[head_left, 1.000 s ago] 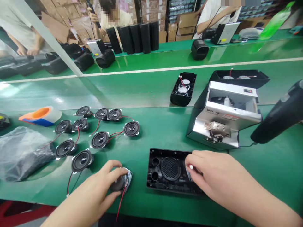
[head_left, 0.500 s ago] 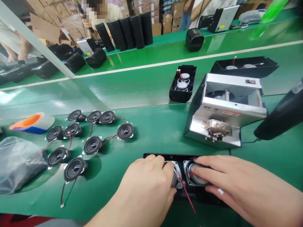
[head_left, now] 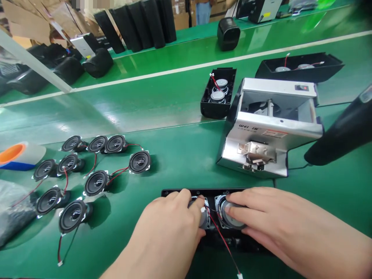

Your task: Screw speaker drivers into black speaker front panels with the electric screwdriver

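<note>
In front of me lies a long black speaker housing [head_left: 210, 192], with two speaker drivers in it, magnets facing up. Curled round the left speaker driver [head_left: 205, 220] are the fingers of my left hand [head_left: 170, 221], which cover much of it. My right hand [head_left: 270, 219] grips the right speaker driver [head_left: 236, 221], fingers along its top and thumb at the near side. A red and black wire [head_left: 223, 238] runs from the left driver over the housing's near edge, ending in a white connector [head_left: 240, 276]. The far right part of the housing is hidden under my right hand.
Several loose speaker drivers [head_left: 97, 183] with wires lie on the green mat at left, by a tape roll [head_left: 31, 155] and a plastic bag [head_left: 14, 221]. A silver machine [head_left: 255, 128] stands beyond my right hand, with two filled housings [head_left: 216, 110] behind and a black cylinder [head_left: 337, 133] beside it.
The view has shifted, so the mat's contents appear further left. Both hands stay on the two drivers. The left driver's wire end with its white connector now shows at the bottom.
</note>
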Demonstrator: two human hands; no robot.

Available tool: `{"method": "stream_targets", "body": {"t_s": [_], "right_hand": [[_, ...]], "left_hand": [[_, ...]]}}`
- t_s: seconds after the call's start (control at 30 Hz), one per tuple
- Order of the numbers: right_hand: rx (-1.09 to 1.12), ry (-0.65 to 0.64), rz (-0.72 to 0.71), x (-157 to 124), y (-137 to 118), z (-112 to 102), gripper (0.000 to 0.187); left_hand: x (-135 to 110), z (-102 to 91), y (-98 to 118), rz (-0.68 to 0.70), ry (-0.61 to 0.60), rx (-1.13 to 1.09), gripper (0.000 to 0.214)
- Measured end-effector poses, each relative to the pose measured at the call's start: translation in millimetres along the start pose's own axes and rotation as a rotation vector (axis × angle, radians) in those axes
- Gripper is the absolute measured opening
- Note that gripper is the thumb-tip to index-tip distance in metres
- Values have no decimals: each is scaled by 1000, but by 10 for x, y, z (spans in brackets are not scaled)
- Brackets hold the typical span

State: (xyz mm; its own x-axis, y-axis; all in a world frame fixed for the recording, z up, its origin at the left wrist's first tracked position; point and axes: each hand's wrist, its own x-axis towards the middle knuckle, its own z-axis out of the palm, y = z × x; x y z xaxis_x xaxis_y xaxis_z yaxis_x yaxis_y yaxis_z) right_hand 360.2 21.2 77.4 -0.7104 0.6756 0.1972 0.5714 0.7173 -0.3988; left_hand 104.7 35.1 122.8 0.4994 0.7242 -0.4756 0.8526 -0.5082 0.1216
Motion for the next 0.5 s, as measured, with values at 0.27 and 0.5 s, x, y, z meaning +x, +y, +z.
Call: {"method": "stream_targets", "body": {"t_s": [0.27, 0.5], "right_hand": [[-50, 31, -10, 30, -14, 12, 35], [-94, 177, 139, -305, -46, -129, 44]], "left_hand": [[3, 61, -14, -22, 69, -51, 47], [-171, 116, -160, 111, 275, -152, 53]]}}
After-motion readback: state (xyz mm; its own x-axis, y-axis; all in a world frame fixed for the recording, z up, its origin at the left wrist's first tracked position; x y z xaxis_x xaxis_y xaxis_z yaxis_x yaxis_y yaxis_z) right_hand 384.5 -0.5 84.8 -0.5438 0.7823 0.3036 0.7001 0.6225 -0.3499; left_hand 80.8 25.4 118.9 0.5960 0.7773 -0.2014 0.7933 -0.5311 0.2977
